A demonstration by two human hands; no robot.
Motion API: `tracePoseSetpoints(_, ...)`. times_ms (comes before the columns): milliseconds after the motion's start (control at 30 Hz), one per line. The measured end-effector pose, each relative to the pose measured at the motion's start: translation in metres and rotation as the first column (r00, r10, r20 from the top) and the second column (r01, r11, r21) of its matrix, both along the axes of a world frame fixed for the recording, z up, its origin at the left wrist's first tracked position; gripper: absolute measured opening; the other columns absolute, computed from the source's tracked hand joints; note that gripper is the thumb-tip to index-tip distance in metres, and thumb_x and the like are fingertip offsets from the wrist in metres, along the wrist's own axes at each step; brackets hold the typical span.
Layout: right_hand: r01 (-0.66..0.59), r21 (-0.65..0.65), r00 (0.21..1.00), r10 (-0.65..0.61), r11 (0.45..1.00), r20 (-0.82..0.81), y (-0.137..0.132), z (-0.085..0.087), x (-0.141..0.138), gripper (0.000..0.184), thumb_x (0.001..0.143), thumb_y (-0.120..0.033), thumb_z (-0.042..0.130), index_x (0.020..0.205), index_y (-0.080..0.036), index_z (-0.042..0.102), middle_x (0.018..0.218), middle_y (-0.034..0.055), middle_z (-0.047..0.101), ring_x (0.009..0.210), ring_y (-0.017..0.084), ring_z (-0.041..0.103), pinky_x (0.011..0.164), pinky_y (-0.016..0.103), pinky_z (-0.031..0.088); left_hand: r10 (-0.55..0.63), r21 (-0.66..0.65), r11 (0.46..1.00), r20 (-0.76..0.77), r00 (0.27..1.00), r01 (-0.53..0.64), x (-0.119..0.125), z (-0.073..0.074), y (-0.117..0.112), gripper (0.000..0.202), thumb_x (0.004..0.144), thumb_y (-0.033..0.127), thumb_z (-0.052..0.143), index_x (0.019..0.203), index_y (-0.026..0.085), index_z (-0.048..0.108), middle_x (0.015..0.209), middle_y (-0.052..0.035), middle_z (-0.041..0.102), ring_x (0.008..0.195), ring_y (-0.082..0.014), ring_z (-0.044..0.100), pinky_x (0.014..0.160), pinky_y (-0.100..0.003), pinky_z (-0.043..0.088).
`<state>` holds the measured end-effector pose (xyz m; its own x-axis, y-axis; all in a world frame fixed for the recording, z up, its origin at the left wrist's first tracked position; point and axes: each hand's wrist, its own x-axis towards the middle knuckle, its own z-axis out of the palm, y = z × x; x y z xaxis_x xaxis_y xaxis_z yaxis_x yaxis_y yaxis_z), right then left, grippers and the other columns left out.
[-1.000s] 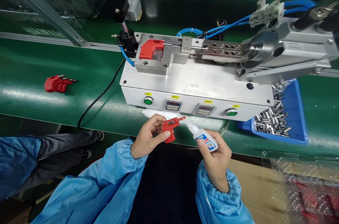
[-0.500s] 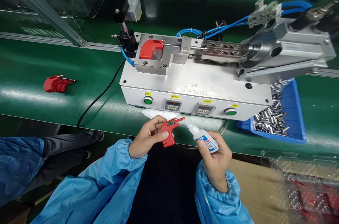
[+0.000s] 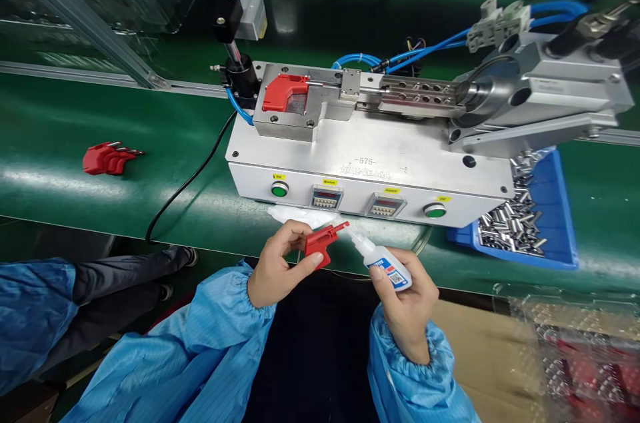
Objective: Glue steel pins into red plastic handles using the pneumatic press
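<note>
My left hand (image 3: 281,265) grips a red plastic part (image 3: 321,243) with a thin prong pointing to the right. In my right hand (image 3: 407,300) is a small white glue bottle (image 3: 385,264) with a blue label. The bottle's nozzle tilts up and left, right by the tip of the prong; whether they touch I cannot tell. Beyond my hands, another red part (image 3: 286,91) sits in the metal fixture of a bench press machine (image 3: 370,143), with a thin rod against its right end.
Several red parts with metal pins (image 3: 110,158) lie on the green bench at left. A blue bin (image 3: 563,210) of metal sleeves stands at right. A black cable (image 3: 193,176) crosses the bench. Clear trays (image 3: 575,350) lie at lower right. Another person's legs (image 3: 115,296) show at left.
The red part has turned in my left hand, so its long side now faces up more. The glue bottle stays almost where it was, its nozzle still by the prong.
</note>
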<state>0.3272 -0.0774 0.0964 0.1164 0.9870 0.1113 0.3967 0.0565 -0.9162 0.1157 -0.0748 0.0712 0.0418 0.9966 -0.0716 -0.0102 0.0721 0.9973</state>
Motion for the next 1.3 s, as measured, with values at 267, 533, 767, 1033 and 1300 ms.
tracePoseSetpoints(267,-0.019,0.013,1.0,0.019,1.0,-0.02,0.0,0.001,0.0,0.017,0.094,-0.039,0.073,0.093,-0.022,0.074,0.065,-0.0018,0.062,0.051,0.013,0.05,0.047,0.027,0.039,0.126,0.288,0.957,-0.274,0.953,-0.043,0.0,-0.002,-0.001,0.017,0.091,0.026,0.078,0.105,0.024,0.069,0.092,-0.0031,0.077,0.081,-0.0207,0.074,0.075,-0.033,0.059)
tracePoseSetpoints(533,-0.018,0.002,1.0,0.018,1.0,-0.004,-0.002,0.002,0.001,0.022,0.095,-0.043,0.072,0.093,-0.022,0.074,0.064,-0.0013,0.061,0.051,0.014,0.049,0.047,0.027,0.038,0.23,0.481,0.876,-0.41,0.883,-0.005,-0.004,-0.009,0.006,0.01,0.091,0.022,0.077,0.099,0.026,0.072,0.095,-0.0063,0.082,0.087,-0.0263,0.078,0.075,-0.039,0.061)
tracePoseSetpoints(767,0.057,0.043,0.998,-0.056,0.997,-0.021,-0.001,0.0,0.004,0.022,0.095,-0.044,0.072,0.093,-0.022,0.073,0.065,-0.0018,0.061,0.051,0.013,0.048,0.047,0.027,0.037,0.157,0.34,0.939,-0.292,0.943,-0.051,-0.001,-0.004,0.001,0.012,0.092,0.025,0.078,0.101,0.025,0.071,0.095,-0.0056,0.081,0.088,-0.0252,0.077,0.079,-0.038,0.061)
tracePoseSetpoints(1033,-0.041,0.014,0.999,0.041,0.999,-0.034,0.0,-0.007,0.002,0.022,0.095,-0.044,0.072,0.096,-0.022,0.074,0.068,-0.0007,0.065,0.053,0.015,0.052,0.049,0.028,0.04,-0.04,-0.251,0.953,0.455,0.889,0.171,0.002,0.007,0.004,0.032,0.089,0.039,0.086,0.101,0.02,0.063,0.093,-0.0054,0.08,0.077,-0.0167,0.073,0.069,-0.026,0.059)
tracePoseSetpoints(1300,0.015,0.057,0.996,-0.01,0.998,-0.085,-0.001,-0.015,0.002,0.017,0.096,-0.039,0.074,0.099,-0.022,0.074,0.07,-0.0019,0.064,0.055,0.014,0.053,0.051,0.026,0.043,-0.013,-0.346,0.901,0.581,0.814,0.262,-0.001,0.012,0.007,0.039,0.086,0.043,0.089,0.104,0.018,0.065,0.089,-0.0054,0.078,0.066,-0.0137,0.068,0.064,-0.026,0.058)
